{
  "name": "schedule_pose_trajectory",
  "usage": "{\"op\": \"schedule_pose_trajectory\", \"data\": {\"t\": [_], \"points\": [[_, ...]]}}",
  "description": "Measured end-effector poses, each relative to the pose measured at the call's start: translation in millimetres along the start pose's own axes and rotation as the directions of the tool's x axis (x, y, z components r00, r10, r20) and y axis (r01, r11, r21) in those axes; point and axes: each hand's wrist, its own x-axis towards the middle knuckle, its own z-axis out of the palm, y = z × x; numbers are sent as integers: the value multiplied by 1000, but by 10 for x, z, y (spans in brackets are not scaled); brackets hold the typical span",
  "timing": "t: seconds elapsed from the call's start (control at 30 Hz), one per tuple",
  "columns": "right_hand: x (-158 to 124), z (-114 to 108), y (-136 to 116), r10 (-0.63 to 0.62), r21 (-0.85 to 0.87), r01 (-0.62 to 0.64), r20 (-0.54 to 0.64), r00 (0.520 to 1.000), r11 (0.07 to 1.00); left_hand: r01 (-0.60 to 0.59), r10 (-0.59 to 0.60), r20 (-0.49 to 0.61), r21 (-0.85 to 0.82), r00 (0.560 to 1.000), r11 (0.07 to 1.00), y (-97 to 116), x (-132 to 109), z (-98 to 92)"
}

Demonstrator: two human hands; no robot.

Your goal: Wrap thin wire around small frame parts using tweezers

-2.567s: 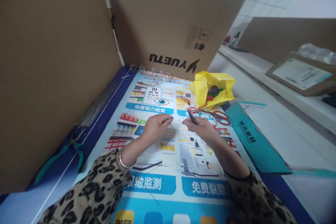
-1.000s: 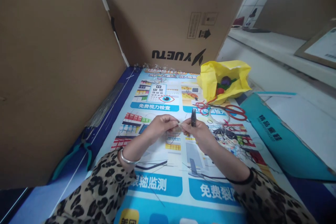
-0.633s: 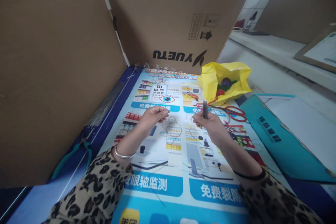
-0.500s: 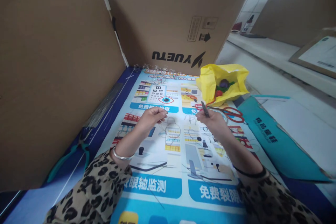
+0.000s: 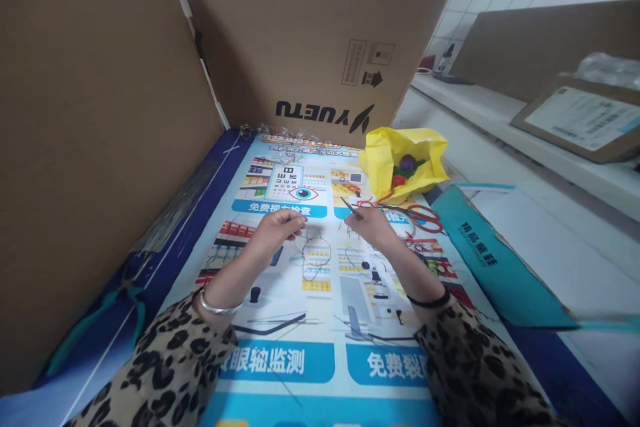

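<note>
My left hand is pinched, thumb against fingertips. Whatever it holds is too small to make out. To its right, my right hand is closed around a slim dark pointed tool, tip angled up and left. A gap separates the two hands. Between and below them, loops of thin wire lie on the printed mat. Red-handled scissors rest just beyond my right hand, beside a yellow bag with a dark purple ball and a red one inside.
Cardboard panels wall the left and far sides. Teal-handled pliers and a bundle of thin wires lie at left. A teal box stands at right, below a ledge. Small clear pieces lie at the back.
The view has shifted, so most things sit further left. My right hand has come nearer my left, and the dark tool now tilts more to the left.
</note>
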Motion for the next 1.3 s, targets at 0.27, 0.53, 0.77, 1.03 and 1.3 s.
{"op": "schedule_pose_trajectory", "data": {"t": [0.27,0.53,0.77,1.03,1.3], "points": [[26,-80,122,9,-99,-13,-45,999,995,-17,17,-12,8,1000,1000,17,1,-24],[-179,-416,113,-111,-221,123,68,991,967,-71,67,48,83,997,994,208,-59,-102],[-272,-462,63,-179,-327,313,381,907,892,-235,189,163,340,968,910,499,-220,-227],[-286,-272,24,-121,-395,339,483,867,854,-388,323,215,549,922,740,858,-561,-256],[-318,-203,-29,-93,-443,314,454,886,840,-423,255,338,703,906,572,879,-782,-236]]}}
